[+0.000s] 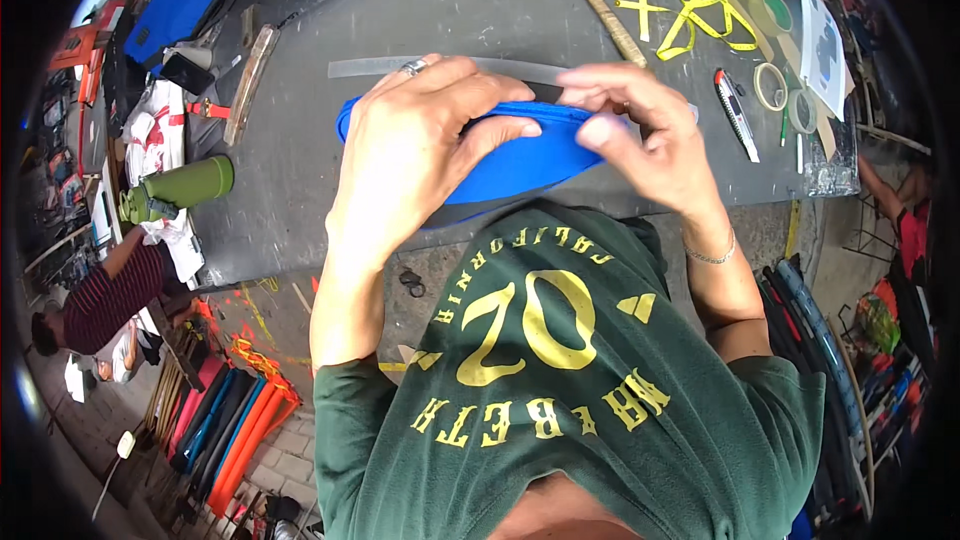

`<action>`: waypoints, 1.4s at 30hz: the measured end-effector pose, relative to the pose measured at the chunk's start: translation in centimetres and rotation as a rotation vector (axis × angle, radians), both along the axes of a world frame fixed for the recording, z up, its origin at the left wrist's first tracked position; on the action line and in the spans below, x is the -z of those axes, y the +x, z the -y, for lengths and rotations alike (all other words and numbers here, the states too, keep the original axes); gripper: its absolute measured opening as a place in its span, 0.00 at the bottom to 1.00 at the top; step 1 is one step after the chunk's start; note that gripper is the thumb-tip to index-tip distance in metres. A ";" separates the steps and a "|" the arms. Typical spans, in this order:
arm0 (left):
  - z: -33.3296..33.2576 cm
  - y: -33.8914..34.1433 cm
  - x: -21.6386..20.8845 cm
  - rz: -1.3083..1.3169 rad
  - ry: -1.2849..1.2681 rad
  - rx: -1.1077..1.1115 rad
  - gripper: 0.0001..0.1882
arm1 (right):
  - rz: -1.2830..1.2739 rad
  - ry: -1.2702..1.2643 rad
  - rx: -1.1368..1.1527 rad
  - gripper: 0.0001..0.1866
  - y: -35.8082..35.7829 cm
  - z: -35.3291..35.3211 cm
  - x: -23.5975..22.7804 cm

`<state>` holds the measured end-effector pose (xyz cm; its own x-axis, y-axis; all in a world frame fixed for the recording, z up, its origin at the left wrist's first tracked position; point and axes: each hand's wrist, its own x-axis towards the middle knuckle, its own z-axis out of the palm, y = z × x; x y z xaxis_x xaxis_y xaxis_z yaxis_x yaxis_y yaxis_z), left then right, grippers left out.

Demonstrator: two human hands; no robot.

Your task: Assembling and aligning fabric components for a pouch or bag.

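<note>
A bright blue fabric piece [530, 162], curved with a thick seamed upper edge, is held up just above the near side of the dark table [300, 140]. My left hand [415, 135], with a ring on one finger, is closed over its left part; the thumb presses on the near face and the fingers bend over the edge. Around the right end of that edge, my right hand [645, 130] is curled, thumb on the near side, its fingertips slightly blurred. Behind both hands lies a translucent ruler-like strip [365, 68], partly covered by them.
A hammer [600, 10], yellow measuring tape [690, 15], box cutter [737, 115] and tape rolls [770, 85] lie at the right. A green bottle [185, 188] and a wooden bar [250, 85] are at the left. Fabric rolls [235, 430] stand below; a person [110, 305] is beyond the left edge.
</note>
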<state>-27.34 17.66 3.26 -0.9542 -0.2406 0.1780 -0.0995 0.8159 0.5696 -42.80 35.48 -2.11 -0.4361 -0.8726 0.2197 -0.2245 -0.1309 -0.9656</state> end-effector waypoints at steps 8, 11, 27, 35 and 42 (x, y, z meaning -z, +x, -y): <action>-0.6 -0.6 0.4 0.016 0.066 0.066 0.10 | -0.555 -0.073 -0.203 0.08 -3.6 -0.4 -2.7; -0.7 -0.6 0.7 0.018 0.078 0.073 0.11 | -0.743 0.009 -0.265 0.08 -3.1 0.0 -4.0; 0.0 1.2 -0.1 0.097 0.168 -0.121 0.12 | -0.386 -0.191 -0.113 0.15 -1.7 0.0 0.5; -0.7 -0.2 1.3 0.017 0.115 -0.043 0.12 | -0.647 -0.028 0.080 0.11 0.0 1.1 -0.6; 1.5 0.8 1.4 0.042 0.325 -0.149 0.11 | -0.600 -0.290 0.158 0.10 -0.2 1.6 3.7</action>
